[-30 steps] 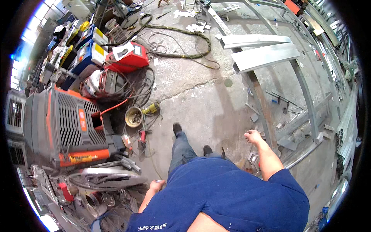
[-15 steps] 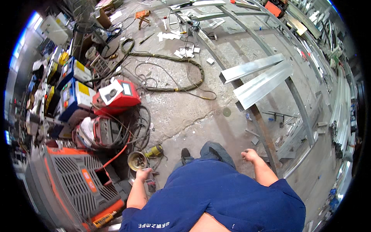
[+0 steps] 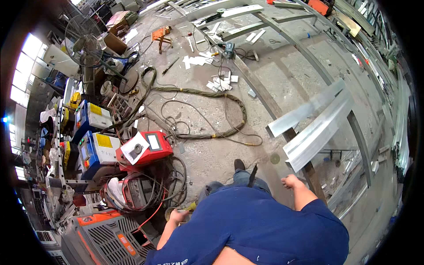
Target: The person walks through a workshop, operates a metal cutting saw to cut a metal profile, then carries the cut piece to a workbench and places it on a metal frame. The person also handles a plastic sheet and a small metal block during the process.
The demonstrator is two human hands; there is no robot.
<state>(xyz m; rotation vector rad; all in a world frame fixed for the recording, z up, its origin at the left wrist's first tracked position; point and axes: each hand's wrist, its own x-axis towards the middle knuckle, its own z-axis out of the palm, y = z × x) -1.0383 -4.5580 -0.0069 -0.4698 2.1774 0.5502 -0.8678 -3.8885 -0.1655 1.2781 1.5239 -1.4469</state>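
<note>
Shifted since half a second ago: the bare left hand (image 3: 178, 215) sits lower, closer to the navy-blue cloth shirt (image 3: 260, 218), and the red box-shaped machine (image 3: 152, 157) appears lower in view. The step in hand looks like walking with arms low; the next move seems to call for careful footing. Below and left of the red machine stands an orange-and-grey ribbed casing (image 3: 108, 236). Below and right of it are the left hand, fingers partly bent, and a yellow-green cylindrical thing (image 3: 191, 206); whether that hand grips anything I cannot tell. Well right of the red machine hangs the bare right hand (image 3: 291, 181), fingers loosely curled, nothing seen in it; how tightly they close I cannot tell. Farther right, two long silver metal channels (image 3: 319, 132) lie slantwise across a dark-grey steel frame (image 3: 259, 92), close together, shiny, smooth and somewhat blurred
</note>
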